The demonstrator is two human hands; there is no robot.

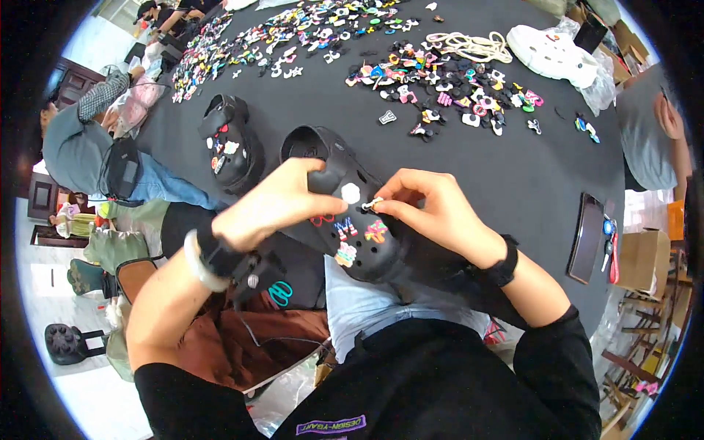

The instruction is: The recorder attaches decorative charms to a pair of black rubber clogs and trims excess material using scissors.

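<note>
Near the table's front edge is a black clog (370, 265), its toe toward me, with several colourful charms on its upper. My left hand (275, 204) grips the clog's side, the thumb lying across the top beside a white charm (351, 193). Between the thumb and fingers of my right hand (436, 216) is a small pale charm (372, 204), held against the upper. I cannot tell whether its stem is in a hole. To the left, a second black clog (242, 167) rests on the table and also carries charms.
Loose charms (469, 92) lie in a heap beyond the clog, with a wider spread (293, 33) farther off. A white cord (473, 45) and a white clog (546, 55) are at the far right. A phone (585, 238) and keys (608, 249) lie right. People (92, 154) are nearby.
</note>
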